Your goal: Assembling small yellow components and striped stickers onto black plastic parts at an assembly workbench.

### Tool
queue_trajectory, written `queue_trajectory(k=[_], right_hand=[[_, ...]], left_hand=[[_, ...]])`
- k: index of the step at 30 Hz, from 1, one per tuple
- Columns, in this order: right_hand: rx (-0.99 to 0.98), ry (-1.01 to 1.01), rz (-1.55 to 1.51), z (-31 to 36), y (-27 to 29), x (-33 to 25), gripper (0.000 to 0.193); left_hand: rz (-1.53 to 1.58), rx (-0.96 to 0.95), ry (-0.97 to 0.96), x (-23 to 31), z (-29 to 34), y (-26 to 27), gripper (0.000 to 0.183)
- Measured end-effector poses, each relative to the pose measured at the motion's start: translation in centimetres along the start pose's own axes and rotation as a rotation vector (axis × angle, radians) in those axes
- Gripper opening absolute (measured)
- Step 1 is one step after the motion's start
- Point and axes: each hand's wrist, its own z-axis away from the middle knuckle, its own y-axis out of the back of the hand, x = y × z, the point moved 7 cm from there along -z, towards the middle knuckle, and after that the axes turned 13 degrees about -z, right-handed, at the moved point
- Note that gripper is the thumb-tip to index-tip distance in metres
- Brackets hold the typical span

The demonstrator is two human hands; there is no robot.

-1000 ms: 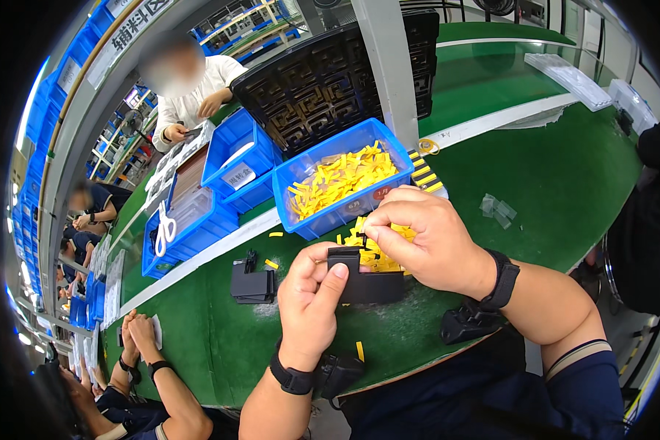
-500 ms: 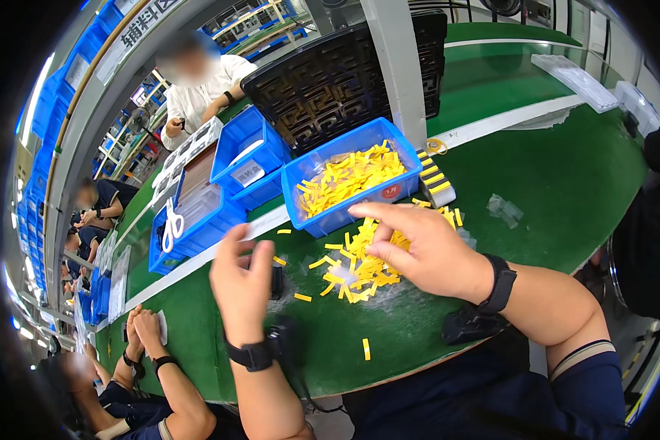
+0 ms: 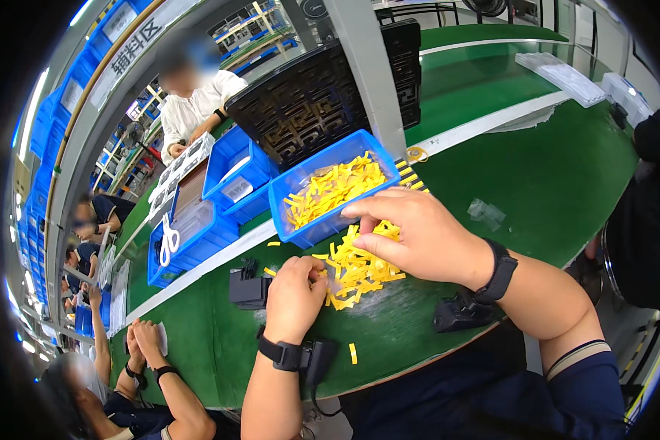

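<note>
A loose heap of small yellow strips [image 3: 356, 282] lies on the green table in front of me, some with clear film among them. My left hand [image 3: 295, 297] is at the heap's left edge, fingers curled in and tips together by the strips; what they hold, if anything, is too small to make out. Over the heap's right side hovers my right hand [image 3: 418, 235], its thumb and forefinger apart with no strip visible between them. Just behind the heap stands a blue bin [image 3: 312, 231] holding many more yellow strips [image 3: 337, 187].
Black blocks [image 3: 249, 290] stand left of my left hand. Farther left are more blue bins [image 3: 198, 246], with white scissors [image 3: 169, 240] on one. A grey post [image 3: 374, 81] and black lattice panel [image 3: 301, 95] rise behind. Co-workers sit left and across. Clear film pieces [image 3: 486, 213] lie right.
My left hand has moved right and down to the heap, and its fingers have closed. The right hand stays over the heap. The whole view has shifted slightly.
</note>
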Motion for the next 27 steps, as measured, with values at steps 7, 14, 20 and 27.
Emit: queue_trajectory(k=[7, 14, 20, 27], right_hand=[[0.045, -0.108, 0.055, 1.2, 6.3, 1.0, 0.016], [0.063, -0.107, 0.032, 4.2, 9.8, 2.1, 0.016], [0.091, -0.169, 0.035, 6.1, 10.4, 3.7, 0.015], [0.084, -0.164, 0.093, 6.7, 10.4, 3.9, 0.014]], left_hand=[[-0.072, -0.089, -0.3, 1.6, -0.4, 0.5, 0.027], [-0.229, -0.208, -0.41, 2.7, -1.5, 0.2, 0.025], [-0.259, -0.31, -0.395, 2.9, -1.6, 0.1, 0.022], [-0.194, -0.319, -0.218, 2.9, -1.1, 0.0, 0.025]])
